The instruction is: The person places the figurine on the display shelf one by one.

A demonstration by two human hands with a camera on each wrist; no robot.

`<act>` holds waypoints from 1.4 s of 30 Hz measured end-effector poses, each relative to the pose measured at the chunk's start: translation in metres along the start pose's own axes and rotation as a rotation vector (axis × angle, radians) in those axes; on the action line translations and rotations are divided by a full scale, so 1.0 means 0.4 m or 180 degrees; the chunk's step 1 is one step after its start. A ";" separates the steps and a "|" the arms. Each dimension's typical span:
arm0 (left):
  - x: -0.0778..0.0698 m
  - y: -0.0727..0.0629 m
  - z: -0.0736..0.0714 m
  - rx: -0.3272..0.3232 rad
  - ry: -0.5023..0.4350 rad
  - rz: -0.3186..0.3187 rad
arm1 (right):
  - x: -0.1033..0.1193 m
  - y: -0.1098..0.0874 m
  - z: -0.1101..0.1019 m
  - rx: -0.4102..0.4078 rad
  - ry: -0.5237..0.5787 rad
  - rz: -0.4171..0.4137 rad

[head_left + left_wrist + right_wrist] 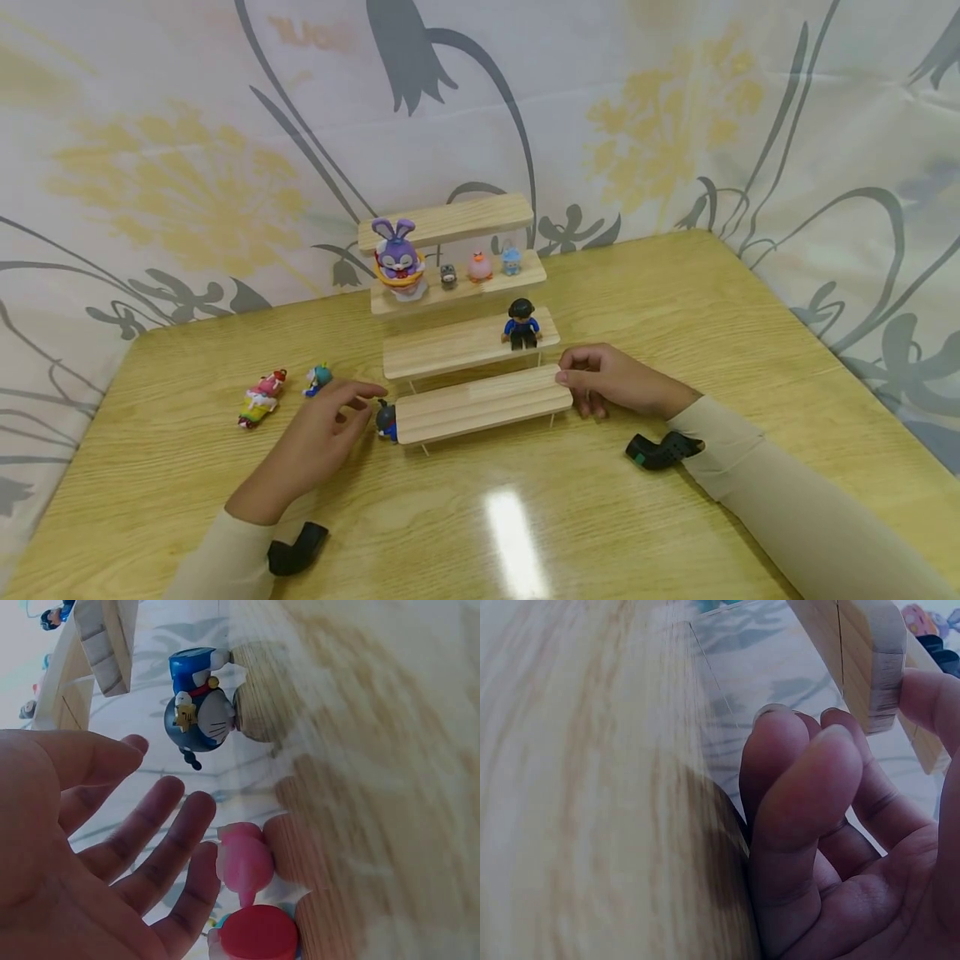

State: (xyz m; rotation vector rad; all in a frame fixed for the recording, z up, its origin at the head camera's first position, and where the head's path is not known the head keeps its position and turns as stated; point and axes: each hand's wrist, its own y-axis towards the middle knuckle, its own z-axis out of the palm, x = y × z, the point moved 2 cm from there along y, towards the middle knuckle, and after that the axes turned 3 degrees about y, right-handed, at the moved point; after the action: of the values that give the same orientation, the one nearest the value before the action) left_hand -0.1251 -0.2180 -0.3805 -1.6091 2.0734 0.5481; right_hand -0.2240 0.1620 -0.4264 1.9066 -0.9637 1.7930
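Step in hand, as judged: figurines are being arranged about the four-tier pale wooden stand (450, 221). The left hand (322, 429) is empty, its fingers spread and relaxed, near the dark-blue plastic figurine with a white face (202, 697), which lies on the wood-grained desk (637, 533) just beside the stand's left end. The right hand (611, 379), fingers bent, grips the right end of the lowest shelf (483, 404). The next move would call for the left fingers to close on that figurine while the stand is kept steady. Count: four shelves; four figurines on the stand's second-highest shelf (purple rabbit (400, 260), grey (448, 276), round pink (480, 267), pale blue (512, 262)); one seated black-and-blue doll (521, 325) below them; three figurines on the desk left of the stand, including the pink-white-yellow one (261, 400) and the teal-headed one (320, 377).
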 end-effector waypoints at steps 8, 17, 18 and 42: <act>0.005 -0.001 0.006 0.0059 0.0111 0.0086 | 0.003 0.003 0.001 0.0012 0.0015 -0.0033; -0.001 -0.004 0.003 0.0215 0.0004 0.0093 | 0.001 0.000 0.000 0.0005 -0.0008 -0.0043; -0.001 -0.004 0.003 0.0235 0.0013 0.0090 | 0.001 0.000 0.000 0.0007 -0.0010 -0.0043; 0.012 -0.009 -0.002 0.0671 0.0086 0.0144 | 0.001 -0.001 0.001 -0.0016 -0.0030 0.0000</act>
State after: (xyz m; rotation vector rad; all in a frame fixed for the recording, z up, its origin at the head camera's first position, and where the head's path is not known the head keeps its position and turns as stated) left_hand -0.1227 -0.2233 -0.3827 -1.4595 2.1134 0.3116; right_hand -0.2235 0.1619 -0.4259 1.9137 -0.9707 1.7813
